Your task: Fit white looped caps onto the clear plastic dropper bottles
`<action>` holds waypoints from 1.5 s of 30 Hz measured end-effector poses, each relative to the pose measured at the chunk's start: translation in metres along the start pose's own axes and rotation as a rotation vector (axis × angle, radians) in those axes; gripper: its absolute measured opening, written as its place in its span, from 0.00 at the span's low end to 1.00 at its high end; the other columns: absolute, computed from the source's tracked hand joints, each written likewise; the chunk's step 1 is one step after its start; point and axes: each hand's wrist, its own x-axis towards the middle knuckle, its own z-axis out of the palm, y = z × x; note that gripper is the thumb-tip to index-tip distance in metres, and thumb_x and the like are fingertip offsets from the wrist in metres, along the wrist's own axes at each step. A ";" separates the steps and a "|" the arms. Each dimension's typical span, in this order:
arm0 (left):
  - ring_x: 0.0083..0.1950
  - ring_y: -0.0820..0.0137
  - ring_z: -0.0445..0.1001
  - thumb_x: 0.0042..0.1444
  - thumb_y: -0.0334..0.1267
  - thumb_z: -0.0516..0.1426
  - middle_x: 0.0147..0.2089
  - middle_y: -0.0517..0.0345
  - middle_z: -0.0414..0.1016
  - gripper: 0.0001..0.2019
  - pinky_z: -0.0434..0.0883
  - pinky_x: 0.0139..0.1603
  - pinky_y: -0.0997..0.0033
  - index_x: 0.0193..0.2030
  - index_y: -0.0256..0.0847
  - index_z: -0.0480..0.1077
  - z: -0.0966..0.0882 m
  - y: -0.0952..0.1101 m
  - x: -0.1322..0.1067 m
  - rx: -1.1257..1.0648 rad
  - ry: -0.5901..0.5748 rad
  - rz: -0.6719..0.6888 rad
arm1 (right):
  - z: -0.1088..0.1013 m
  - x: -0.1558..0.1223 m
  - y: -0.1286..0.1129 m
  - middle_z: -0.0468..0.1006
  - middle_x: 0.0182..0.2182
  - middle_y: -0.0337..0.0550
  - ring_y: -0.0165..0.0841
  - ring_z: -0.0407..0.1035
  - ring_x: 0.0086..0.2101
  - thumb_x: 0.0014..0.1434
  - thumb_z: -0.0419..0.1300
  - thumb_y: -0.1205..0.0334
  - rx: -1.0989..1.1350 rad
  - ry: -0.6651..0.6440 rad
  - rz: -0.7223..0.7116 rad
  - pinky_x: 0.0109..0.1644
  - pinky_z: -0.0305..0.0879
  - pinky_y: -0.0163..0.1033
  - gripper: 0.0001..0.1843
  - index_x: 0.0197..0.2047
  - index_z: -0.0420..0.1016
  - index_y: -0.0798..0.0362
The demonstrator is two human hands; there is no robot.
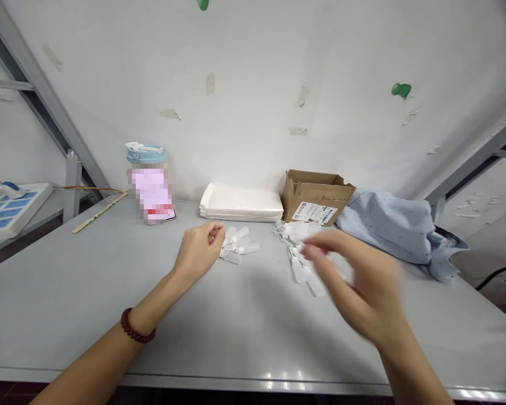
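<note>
My left hand (199, 247) is closed in a pinch at the left edge of a small pile of translucent white plastic pieces (247, 248). What its fingers hold, if anything, is hidden. A dark red beaded bracelet (137, 326) circles that wrist. On the other side, my right hand (365, 281) hovers over a second heap of flat white plastic pieces (314, 282), some with thin loops or strings. Thumb and forefinger come near each other there, but motion smears them, so I cannot tell whether they grip something.
Behind the piles lie a stack of white paper envelopes (244, 203) and an open cardboard box (316, 194). Blue cloth (388, 225) is bunched at right. A blue-lidded cup (147, 154) with a phone (154, 194) before it and a thin stick (99, 213) are at left.
</note>
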 end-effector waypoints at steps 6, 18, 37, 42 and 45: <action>0.27 0.69 0.70 0.57 0.42 0.50 0.26 0.60 0.75 0.12 0.63 0.29 0.72 0.32 0.40 0.72 0.007 0.000 -0.005 -0.001 -0.056 0.073 | 0.021 0.045 0.053 0.77 0.28 0.43 0.32 0.68 0.28 0.60 0.49 0.66 -0.591 -0.123 0.214 0.27 0.49 0.34 0.10 0.32 0.70 0.53; 0.27 0.70 0.69 0.58 0.39 0.49 0.25 0.60 0.74 0.11 0.62 0.30 0.71 0.33 0.40 0.71 0.019 0.000 -0.014 0.058 -0.133 0.187 | 0.028 0.025 0.054 0.77 0.30 0.48 0.38 0.71 0.30 0.57 0.55 0.59 -0.838 -0.484 0.201 0.26 0.47 0.36 0.08 0.35 0.71 0.55; 0.24 0.72 0.66 0.59 0.37 0.49 0.24 0.60 0.72 0.11 0.59 0.28 0.72 0.33 0.39 0.72 0.024 0.004 -0.020 0.133 -0.177 0.265 | 0.042 0.016 0.046 0.77 0.35 0.52 0.40 0.70 0.37 0.57 0.53 0.67 -0.632 -0.384 0.183 0.32 0.58 0.37 0.09 0.39 0.72 0.58; 0.26 0.71 0.69 0.58 0.41 0.51 0.26 0.60 0.74 0.11 0.64 0.30 0.72 0.39 0.39 0.72 0.021 0.007 -0.018 -0.042 -0.226 0.144 | 0.042 0.016 0.041 0.75 0.32 0.42 0.32 0.67 0.33 0.59 0.51 0.63 -0.079 -0.175 0.168 0.32 0.58 0.33 0.10 0.39 0.73 0.54; 0.28 0.71 0.70 0.57 0.42 0.52 0.30 0.60 0.74 0.14 0.67 0.31 0.72 0.46 0.39 0.70 0.018 0.009 -0.017 -0.141 -0.262 0.088 | 0.041 0.016 0.036 0.75 0.31 0.40 0.30 0.66 0.32 0.60 0.51 0.60 0.142 -0.169 0.209 0.30 0.58 0.32 0.11 0.37 0.74 0.54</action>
